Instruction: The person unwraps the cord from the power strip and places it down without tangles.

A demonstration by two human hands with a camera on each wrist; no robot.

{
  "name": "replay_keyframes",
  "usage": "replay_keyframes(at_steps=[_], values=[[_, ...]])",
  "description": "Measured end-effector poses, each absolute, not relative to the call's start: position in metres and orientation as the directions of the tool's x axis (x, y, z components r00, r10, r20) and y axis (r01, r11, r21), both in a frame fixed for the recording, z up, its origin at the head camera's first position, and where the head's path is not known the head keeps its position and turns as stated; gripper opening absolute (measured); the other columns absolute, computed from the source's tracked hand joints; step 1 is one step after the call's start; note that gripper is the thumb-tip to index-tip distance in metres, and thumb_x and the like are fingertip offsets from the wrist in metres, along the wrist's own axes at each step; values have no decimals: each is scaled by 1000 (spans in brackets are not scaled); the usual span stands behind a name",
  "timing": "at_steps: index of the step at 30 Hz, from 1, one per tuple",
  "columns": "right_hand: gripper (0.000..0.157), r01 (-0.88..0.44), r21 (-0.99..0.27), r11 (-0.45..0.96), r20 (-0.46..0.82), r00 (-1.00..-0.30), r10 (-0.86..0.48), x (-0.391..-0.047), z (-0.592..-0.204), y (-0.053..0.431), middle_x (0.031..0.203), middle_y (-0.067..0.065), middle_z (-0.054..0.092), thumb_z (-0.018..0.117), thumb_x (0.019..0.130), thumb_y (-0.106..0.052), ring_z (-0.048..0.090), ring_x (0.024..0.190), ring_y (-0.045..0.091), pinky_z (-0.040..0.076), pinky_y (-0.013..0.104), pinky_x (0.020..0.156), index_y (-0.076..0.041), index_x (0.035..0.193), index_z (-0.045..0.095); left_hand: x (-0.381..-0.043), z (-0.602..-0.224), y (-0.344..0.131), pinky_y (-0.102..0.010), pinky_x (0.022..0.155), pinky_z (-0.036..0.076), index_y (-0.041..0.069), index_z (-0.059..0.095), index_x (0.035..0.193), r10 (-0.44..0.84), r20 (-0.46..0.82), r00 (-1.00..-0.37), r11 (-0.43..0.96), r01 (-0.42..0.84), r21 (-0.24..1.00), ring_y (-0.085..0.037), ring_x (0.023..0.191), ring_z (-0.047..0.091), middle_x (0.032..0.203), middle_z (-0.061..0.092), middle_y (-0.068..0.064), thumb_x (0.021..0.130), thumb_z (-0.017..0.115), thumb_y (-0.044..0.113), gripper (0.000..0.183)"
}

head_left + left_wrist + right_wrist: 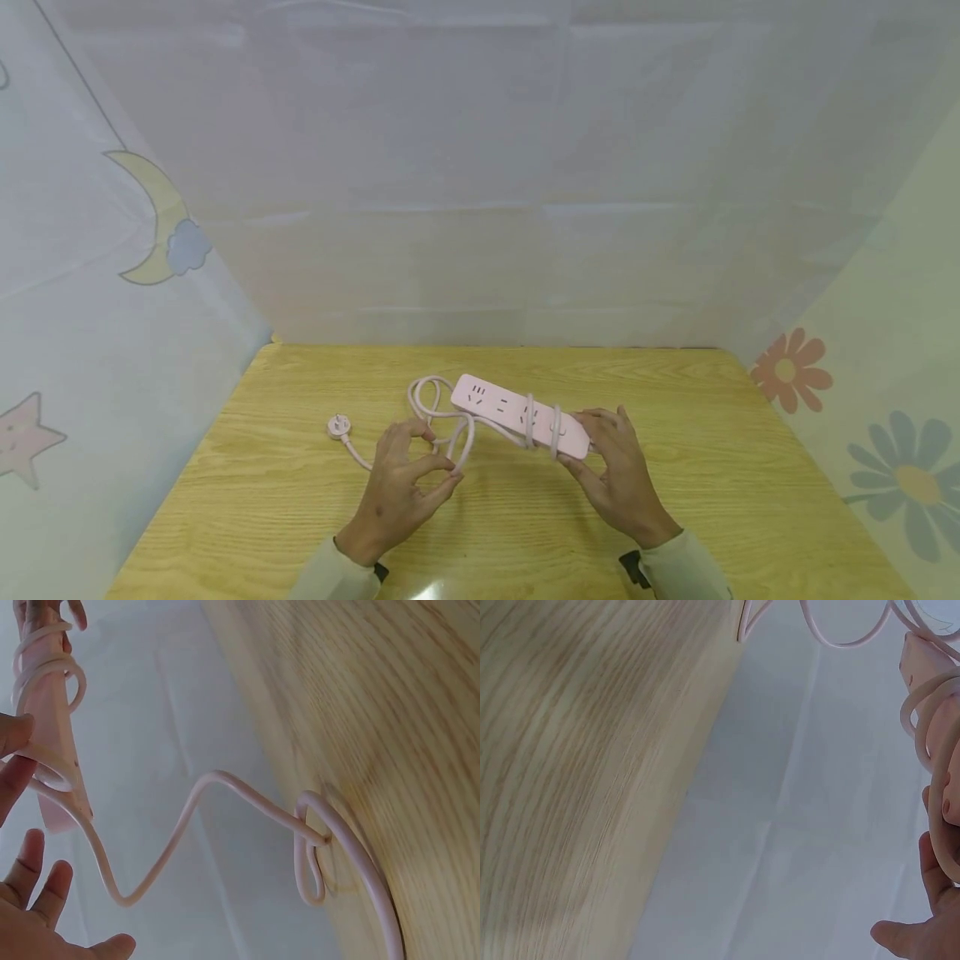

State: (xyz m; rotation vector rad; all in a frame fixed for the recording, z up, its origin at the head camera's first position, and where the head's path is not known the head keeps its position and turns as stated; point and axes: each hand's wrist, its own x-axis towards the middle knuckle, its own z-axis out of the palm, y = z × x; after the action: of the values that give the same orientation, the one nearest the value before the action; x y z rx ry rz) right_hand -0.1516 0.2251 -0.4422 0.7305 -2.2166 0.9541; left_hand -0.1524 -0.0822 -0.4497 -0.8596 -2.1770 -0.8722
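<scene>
A pink power strip (491, 403) is held tilted above the table, its socket face showing in the head view. My right hand (621, 473) grips its right end, thumb at the near edge. Around that half run a few turns of the strip's pink cord (529, 421). Left of the strip, my left hand (396, 492) pinches a loop of the same cord between thumb and finger. The left wrist view shows the cord (161, 859) sagging from those fingers down to the table. A round plug (339, 426) lies at the cord's free end, left of the left hand.
The wooden table (675, 400) meets a pale sheet (480, 208) at its back edge. Patterned sheets stand on both sides, with a moon (161, 221) at left and flowers (917, 483) at right. A slack cord loop (417, 385) lies beyond the left hand.
</scene>
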Motion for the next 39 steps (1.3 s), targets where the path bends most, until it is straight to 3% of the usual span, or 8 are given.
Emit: replay_keyframes(at_steps=[7,14,29,39], values=[[43,-681,-438,587,710,-662,-238,-151,-442,224,112,12,69,76,86,-17,54,111,37,14,79,103,-1,124,62,-151,-453,-81,-55,93,38,17,77,78,341,704,-623,590,725,355,-28,109,51,108,55,-6,69,91,20,17],[44,-684,-432,588,716,-656,-237,-152,-442,223,112,13,69,77,85,-16,54,110,37,15,80,102,0,123,62,-152,-455,-78,-59,90,40,16,77,78,357,714,-602,596,736,322,-28,109,53,107,56,-7,66,93,19,20],[42,-684,-443,579,702,-667,-251,-151,-438,223,112,12,69,75,89,-20,53,111,37,14,80,102,-1,124,62,-151,-455,-76,-58,95,38,15,76,82,368,692,-621,585,733,347,-28,112,52,111,56,-8,70,90,23,20],[44,-682,-447,579,702,-669,-245,-150,-438,223,111,12,69,77,85,-15,53,112,37,14,79,102,-1,124,62,-154,-440,-67,-52,92,41,10,77,94,312,733,-605,598,724,343,-28,108,52,110,57,-13,75,85,22,23]])
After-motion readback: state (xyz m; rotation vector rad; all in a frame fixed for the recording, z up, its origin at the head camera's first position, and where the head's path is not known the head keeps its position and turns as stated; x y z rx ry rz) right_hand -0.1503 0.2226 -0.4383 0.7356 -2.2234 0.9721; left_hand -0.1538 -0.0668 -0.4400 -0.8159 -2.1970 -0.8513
